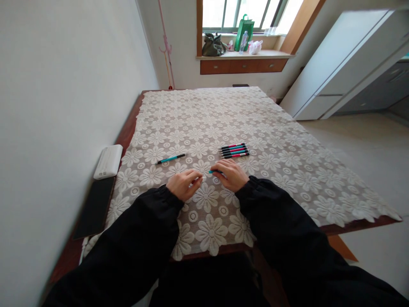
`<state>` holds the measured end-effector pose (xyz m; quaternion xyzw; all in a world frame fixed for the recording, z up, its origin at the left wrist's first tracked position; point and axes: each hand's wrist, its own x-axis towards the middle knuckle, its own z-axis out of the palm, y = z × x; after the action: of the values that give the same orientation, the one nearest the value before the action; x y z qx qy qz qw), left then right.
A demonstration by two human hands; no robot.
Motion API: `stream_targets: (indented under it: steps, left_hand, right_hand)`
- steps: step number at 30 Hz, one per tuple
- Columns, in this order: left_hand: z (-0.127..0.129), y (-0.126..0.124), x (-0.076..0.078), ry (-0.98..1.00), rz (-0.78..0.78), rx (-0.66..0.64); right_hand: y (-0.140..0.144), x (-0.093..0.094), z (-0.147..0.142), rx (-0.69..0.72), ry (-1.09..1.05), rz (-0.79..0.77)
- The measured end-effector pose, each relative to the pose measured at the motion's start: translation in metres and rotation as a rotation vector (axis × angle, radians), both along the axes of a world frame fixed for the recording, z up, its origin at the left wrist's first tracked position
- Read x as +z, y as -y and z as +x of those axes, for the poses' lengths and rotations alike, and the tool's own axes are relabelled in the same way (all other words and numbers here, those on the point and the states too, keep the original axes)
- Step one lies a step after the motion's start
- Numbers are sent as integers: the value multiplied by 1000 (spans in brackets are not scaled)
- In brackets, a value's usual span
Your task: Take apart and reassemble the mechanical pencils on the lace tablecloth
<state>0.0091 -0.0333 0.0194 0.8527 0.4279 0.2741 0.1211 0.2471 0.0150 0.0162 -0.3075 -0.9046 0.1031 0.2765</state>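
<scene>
My right hand point(232, 174) is closed around a blue pen barrel point(211, 172), whose end pokes out toward my left hand; the rest is hidden by my fingers. Facing it, my left hand point(184, 184) has thumb and fingertips pinched together. Something tiny and pale may be at those fingertips, but it is too small to name. A gap separates the two hands. Beyond my left hand, a blue and black pen point(171, 159) lies alone at a slant. Just past my right hand, several pens point(234, 150) in black, red and blue lie side by side in a row.
A lace flower tablecloth point(211, 230) covers the wooden table. Along the left edge lie a dark phone point(96, 207) and a white box-shaped device point(108, 162), beside the wall. A windowsill point(230, 54) with bags and a bottle is at the back; a white cabinet point(338, 64) stands right.
</scene>
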Motion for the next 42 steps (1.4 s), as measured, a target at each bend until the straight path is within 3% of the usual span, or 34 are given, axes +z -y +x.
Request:
stream_targets:
  steps: [10, 28, 36, 42]
  left_hand:
    - [-1, -1, 1, -26, -5, 6]
    - [1, 0, -4, -48, -55, -9]
    - [-1, 2, -6, 41, -91, -81]
    - [-2, -1, -15, 177, -151, -17]
  right_hand:
    - [8, 2, -5, 110, -36, -43]
    - [11, 1, -7, 144, -28, -137]
    - [13, 2, -8, 115, -24, -119]
    - [12, 2, -8, 108, 20, -122]
